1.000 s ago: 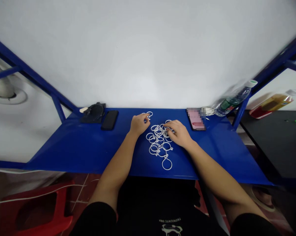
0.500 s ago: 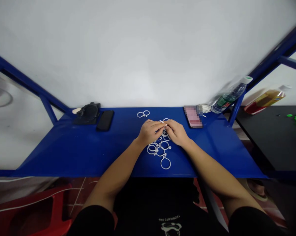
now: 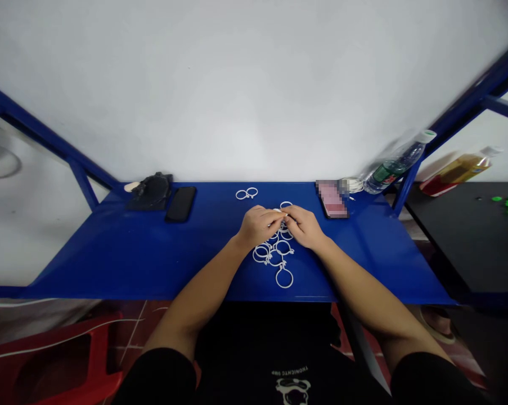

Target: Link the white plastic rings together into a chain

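Observation:
My left hand (image 3: pixel 257 226) and my right hand (image 3: pixel 303 226) meet fingertip to fingertip over the blue tabletop (image 3: pixel 144 253). Both are closed in a pinch on a white plastic ring, which is mostly covered by the fingers. Below and between the hands lies a loose pile of white plastic rings (image 3: pixel 284 278) with small clip-like tabs, several of them overlapping. Part of another ring (image 3: pixel 286 203) shows just beyond my fingertips. Farther back, a pair of white rings (image 3: pixel 246 194) lies side by side, apart from the pile.
A black phone (image 3: pixel 180 203) and a crumpled black bag (image 3: pixel 154 191) lie at the back left. At the back right are a phone with a pink screen (image 3: pixel 332 198), a white cable (image 3: pixel 352 184) and a clear bottle (image 3: pixel 399 163). Blue frame bars flank the table; a red stool (image 3: pixel 97 360) stands below left.
The view has shifted very slightly. Both hands stay in the same place, fingertips together, with barely any finger movement, and the rings on the table lie as before.

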The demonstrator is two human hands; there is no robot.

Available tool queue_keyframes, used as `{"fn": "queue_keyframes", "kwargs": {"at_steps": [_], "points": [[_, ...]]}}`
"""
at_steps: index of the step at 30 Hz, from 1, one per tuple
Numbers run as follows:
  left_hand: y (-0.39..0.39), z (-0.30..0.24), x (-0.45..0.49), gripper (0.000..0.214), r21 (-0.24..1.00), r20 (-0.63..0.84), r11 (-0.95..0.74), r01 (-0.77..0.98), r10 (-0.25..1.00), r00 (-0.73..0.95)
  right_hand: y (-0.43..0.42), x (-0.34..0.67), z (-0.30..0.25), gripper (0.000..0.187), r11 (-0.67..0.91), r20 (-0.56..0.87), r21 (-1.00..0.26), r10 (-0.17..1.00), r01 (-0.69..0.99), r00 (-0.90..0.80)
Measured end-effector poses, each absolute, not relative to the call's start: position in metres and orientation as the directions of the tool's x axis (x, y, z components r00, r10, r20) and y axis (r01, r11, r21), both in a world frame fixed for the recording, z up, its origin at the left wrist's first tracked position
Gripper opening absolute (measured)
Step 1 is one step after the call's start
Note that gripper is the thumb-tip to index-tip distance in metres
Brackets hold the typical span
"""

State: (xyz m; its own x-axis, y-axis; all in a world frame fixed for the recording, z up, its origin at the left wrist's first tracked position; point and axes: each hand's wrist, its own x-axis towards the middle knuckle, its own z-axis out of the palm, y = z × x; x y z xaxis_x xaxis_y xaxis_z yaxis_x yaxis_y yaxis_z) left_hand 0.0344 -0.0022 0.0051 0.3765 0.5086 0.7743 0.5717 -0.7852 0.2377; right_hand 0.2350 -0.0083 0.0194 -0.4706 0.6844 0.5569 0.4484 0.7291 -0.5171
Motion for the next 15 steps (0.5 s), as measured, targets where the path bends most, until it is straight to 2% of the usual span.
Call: {"fn": "queue_keyframes", "kwargs": {"at_steps": [5,11,15], "points": [[-0.0036,0.0072,0.0380,0.011,0.212,0.831,-0.814,0.540,0.441,0.338,-0.0091,0.2343,0.0186,0.030,0.734,0.588,-0.513,0.678,0.444,-0.442],[-0.0025,0.0053,0.0358,0.015,0.287,0.815,-0.764,0.577,0.512,0.272,-0.0123,0.2343,0.0218,0.032,0.718,0.596,-0.512,0.692,0.471,-0.408],[0.0019,0.0032,0.0312,0.016,0.272,0.807,-0.756,0.595,0.516,0.287,-0.0117,0.2349,0.0237,0.033,0.715,0.582,-0.508,0.696,0.481,-0.420]]}}
